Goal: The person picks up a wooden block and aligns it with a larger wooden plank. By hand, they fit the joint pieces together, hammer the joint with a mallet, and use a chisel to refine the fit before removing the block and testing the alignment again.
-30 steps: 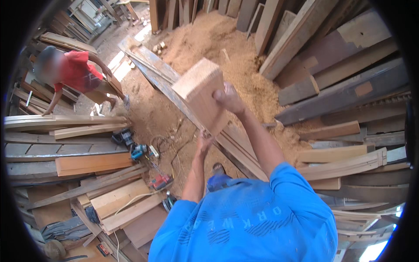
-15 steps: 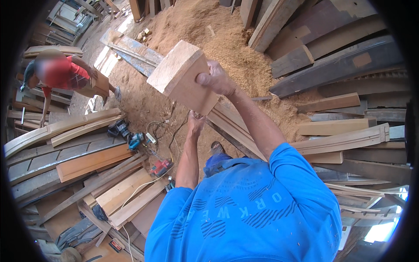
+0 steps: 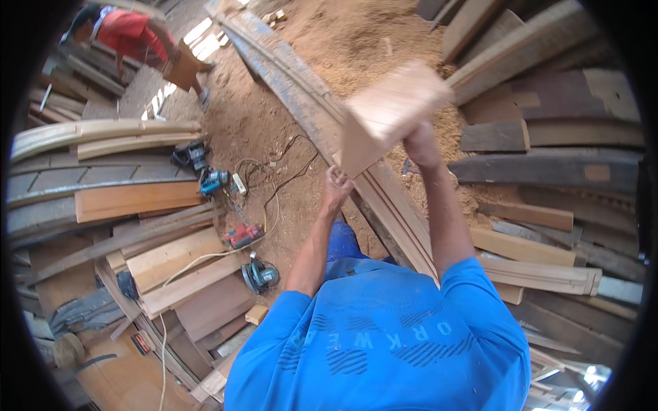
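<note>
Wood block [image 3: 392, 113] over bench edge [image 3: 282, 85], mid-frame; open sawdust [image 3: 356, 44], upper centre.
Left hand [image 3: 337, 182] curls round its lower corner; right hand [image 3: 423, 145] grips its right side.

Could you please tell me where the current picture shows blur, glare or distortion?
Head view: motion blur smears the wooden block; head view: glare whitens sunlit ground patches at upper left; head view: fisheye distortion bows the pale boards at left.
</note>
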Motion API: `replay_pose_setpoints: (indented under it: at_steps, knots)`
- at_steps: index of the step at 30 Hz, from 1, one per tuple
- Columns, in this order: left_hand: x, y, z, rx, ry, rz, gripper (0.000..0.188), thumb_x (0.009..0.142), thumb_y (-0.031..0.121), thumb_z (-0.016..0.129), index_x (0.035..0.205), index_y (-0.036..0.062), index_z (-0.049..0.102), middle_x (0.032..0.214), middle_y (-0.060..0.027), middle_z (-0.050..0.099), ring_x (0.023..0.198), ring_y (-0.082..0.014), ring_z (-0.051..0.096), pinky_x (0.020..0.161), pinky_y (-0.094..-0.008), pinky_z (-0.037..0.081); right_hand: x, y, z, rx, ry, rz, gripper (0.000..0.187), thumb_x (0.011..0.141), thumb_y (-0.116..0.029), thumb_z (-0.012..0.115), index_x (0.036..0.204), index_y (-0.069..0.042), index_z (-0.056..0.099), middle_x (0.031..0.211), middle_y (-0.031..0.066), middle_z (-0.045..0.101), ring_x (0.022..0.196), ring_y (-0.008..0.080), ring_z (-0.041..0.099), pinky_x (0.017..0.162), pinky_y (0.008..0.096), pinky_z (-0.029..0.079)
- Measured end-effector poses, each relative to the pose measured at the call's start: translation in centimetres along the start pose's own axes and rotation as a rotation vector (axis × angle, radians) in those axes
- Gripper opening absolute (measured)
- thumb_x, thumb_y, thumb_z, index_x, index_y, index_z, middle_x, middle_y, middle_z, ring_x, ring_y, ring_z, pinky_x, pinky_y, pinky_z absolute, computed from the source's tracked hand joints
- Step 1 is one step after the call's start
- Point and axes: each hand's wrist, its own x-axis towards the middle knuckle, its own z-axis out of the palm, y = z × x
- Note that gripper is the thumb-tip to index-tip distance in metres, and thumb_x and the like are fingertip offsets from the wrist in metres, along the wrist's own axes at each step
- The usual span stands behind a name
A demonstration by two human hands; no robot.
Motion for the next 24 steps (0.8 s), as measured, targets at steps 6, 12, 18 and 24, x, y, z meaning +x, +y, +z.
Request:
replay_pose_setpoints:
  at_steps: [6, 12, 18, 24]
  knots:
    - [-3.3, 2.8, -0.7, 0.023, -0.164, -0.182, 0.09, 0.084, 0.01, 0.078, 0.153, 0.0, 0.02, 0.141, -0.0278, 0.055, 0.125, -0.0325, 0.06, 0.105, -0.0403, 0.049, -0.1, -2.7, 3.0, 0.646, 0.273, 0.016, 0.04, 0.1, -0.043, 0.054, 0.105, -0.003, 0.058, 0.092, 0.0107, 0.059, 0.092, 0.0206, 0.055, 0.086, 0.0387, 0.047]
    - [-3.3, 3.8, -1.0, 0.514, -0.161, 0.189, 0.094, 0.077, 0.014, 0.084, 0.148, -0.0034, 0.025, 0.133, -0.0266, 0.054, 0.124, -0.0412, 0.055, 0.107, -0.0485, 0.044, 1.1, -1.0, 0.6, 0.541, -0.014, 0.019, 0.027, 0.103, -0.034, 0.049, 0.099, -0.011, 0.061, 0.087, 0.006, 0.06, 0.09, 0.0221, 0.056, 0.097, 0.041, 0.039]
    - [-0.7, 3.9, -0.7, 0.64, -0.095, 0.4, 0.076, 0.069, 0.009, 0.082, 0.134, -0.0027, 0.043, 0.111, -0.0241, 0.051, 0.104, -0.0425, 0.05, 0.094, -0.0493, 0.042, 2.6, -0.9, 1.2, 0.496, -0.01, 0.066, 0.027, 0.102, -0.036, 0.05, 0.104, -0.011, 0.061, 0.088, 0.0058, 0.06, 0.089, 0.0224, 0.056, 0.098, 0.0422, 0.039]
    - [0.0, 4.2, -1.0, 0.657, -0.148, 0.403, 0.065, 0.07, 0.006, 0.078, 0.127, -0.0025, 0.047, 0.106, -0.0239, 0.051, 0.101, -0.0428, 0.05, 0.089, -0.0502, 0.043, 4.5, -0.1, 0.8, 0.502, -0.135, 0.082, 0.029, 0.102, -0.037, 0.05, 0.105, -0.009, 0.061, 0.089, 0.0071, 0.061, 0.088, 0.023, 0.056, 0.093, 0.041, 0.04]
